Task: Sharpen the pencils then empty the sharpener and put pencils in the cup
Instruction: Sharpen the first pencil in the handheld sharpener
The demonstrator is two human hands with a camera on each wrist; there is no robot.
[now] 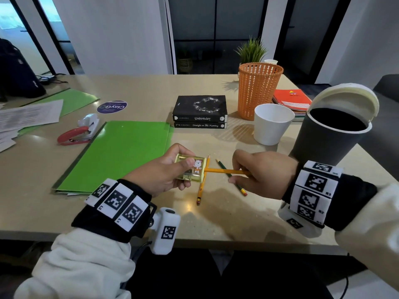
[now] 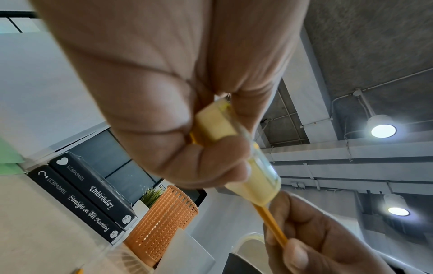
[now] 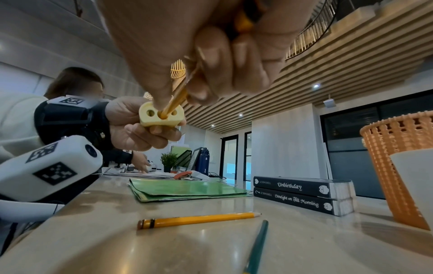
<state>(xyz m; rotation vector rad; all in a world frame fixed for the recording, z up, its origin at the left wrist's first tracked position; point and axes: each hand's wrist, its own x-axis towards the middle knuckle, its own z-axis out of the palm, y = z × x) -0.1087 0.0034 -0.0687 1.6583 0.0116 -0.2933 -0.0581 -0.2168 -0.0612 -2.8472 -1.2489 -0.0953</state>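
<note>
My left hand (image 1: pixel 168 169) grips a small yellow-green sharpener (image 1: pixel 192 168) with a cartoon sticker, held above the table. My right hand (image 1: pixel 259 171) pinches a yellow pencil (image 1: pixel 224 171) whose tip sits in the middle hole of the sharpener (image 3: pixel 161 115). A second yellow pencil (image 1: pixel 201 184) and a green pencil (image 1: pixel 232 178) lie on the table beneath the hands. The white cup (image 1: pixel 272 124) stands behind my right hand. A dark bin (image 1: pixel 330 134) with its white lid raised is at the right.
A green folder (image 1: pixel 121 154) lies left of the hands, with a red stapler (image 1: pixel 75 134) and papers (image 1: pixel 28 117) beyond. Two stacked black books (image 1: pixel 199 112), an orange mesh basket (image 1: pixel 258 89) and a red notebook (image 1: pixel 291 100) stand behind. Another person's hand (image 3: pixel 140 161) is far off.
</note>
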